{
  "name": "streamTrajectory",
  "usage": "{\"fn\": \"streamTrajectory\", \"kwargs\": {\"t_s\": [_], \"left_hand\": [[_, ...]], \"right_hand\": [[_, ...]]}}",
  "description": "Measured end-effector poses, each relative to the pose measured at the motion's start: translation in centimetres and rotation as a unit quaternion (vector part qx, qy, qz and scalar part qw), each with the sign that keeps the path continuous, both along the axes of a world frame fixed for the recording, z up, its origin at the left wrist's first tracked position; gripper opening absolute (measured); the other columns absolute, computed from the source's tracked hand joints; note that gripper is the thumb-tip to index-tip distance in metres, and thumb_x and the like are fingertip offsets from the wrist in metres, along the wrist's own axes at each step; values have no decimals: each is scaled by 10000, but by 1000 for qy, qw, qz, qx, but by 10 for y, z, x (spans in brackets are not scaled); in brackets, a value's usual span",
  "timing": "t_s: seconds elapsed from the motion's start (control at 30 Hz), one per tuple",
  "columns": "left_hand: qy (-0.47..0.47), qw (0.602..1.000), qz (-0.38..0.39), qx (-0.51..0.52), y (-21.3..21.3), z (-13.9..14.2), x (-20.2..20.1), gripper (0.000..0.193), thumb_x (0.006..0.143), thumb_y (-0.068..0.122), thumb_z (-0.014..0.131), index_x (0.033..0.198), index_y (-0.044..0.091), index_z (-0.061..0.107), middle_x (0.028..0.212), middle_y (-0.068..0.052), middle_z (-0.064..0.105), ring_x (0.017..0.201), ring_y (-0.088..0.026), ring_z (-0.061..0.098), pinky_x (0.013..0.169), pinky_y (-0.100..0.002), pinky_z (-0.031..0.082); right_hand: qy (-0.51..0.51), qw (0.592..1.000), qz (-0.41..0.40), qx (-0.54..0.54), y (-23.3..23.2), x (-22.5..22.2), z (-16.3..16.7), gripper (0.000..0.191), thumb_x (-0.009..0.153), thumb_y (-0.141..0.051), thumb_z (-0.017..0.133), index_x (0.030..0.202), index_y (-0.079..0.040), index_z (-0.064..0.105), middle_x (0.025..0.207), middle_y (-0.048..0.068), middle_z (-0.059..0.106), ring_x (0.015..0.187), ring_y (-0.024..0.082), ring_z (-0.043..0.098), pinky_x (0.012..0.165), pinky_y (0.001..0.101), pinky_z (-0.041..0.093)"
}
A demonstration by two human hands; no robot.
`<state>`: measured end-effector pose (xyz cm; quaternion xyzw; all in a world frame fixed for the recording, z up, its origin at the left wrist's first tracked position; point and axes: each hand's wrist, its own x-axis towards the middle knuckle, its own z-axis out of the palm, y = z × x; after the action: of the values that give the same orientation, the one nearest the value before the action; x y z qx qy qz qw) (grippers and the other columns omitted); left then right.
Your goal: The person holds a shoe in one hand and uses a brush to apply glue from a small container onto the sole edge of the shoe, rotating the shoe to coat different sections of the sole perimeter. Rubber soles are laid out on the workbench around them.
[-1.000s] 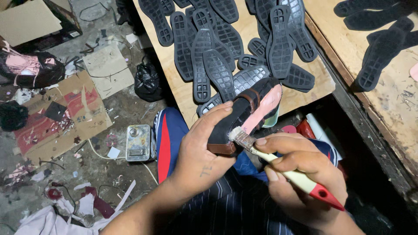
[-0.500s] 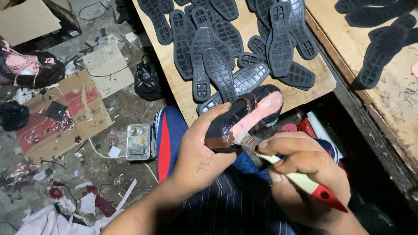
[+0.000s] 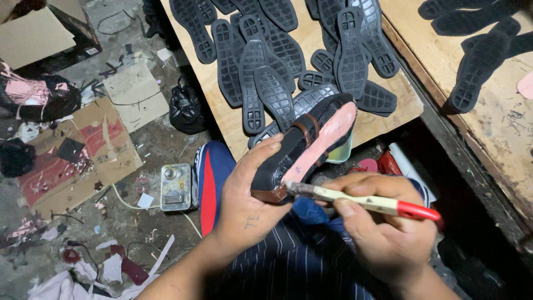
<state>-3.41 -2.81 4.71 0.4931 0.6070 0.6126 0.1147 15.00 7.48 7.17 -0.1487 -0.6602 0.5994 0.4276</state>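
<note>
Item: unfinished shoe (image 3: 311,145), black upper, brown heel trim, pale pink bottom facing up, sitting at frame centre above the lap.

Left hand (image 3: 247,194): grasping the shoe at its heel end, thumb lying along the upper's near side, toe pointing toward 1 o'clock.

Right hand (image 3: 383,233): clenched around a brush (image 3: 361,200) with a cream handle and red end; bristles are touching the pink bottom near the heel, at about 9 o'clock from the knuckles.

Handling note, as judgement: the brush is best moving in even strokes from heel toward toe, staying on the pink face and off the black upper, while the left hand is keeping the shoe level.

Surroundings: black rubber soles (image 3: 266,94) are lying heaped on a plywood worktop (image 3: 388,119) at 12 o'clock; a small metal tin (image 3: 176,188) is standing on the littered floor (image 3: 155,144) at 9 o'clock; flattened cardboard (image 3: 78,155) is lying further out at 9 o'clock.
</note>
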Motion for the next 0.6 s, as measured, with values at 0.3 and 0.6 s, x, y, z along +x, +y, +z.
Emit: {"fn": "streamTrajectory", "kwargs": {"t_s": [0.3,0.6], "left_hand": [[-31,999,-9,-9,-25,-9,-15,759,728,-11,904,1375,55,512,1478,-201,589,1361,-270,627,1145,-381,509],[-143,989,1,-23,-61,-16,-33,823,682,-36,863,1395,32,456,1508,-250,517,1377,-310,562,1146,-446,480]], "right_hand": [[-4,987,-132,91,49,-9,-25,151,1071,104,610,1183,45,528,1148,235,670,1031,240,689,959,363,589],[46,985,-163,-21,61,9,-32,129,1109,-2,599,1224,31,551,1164,190,698,1052,204,691,994,349,575]]}}
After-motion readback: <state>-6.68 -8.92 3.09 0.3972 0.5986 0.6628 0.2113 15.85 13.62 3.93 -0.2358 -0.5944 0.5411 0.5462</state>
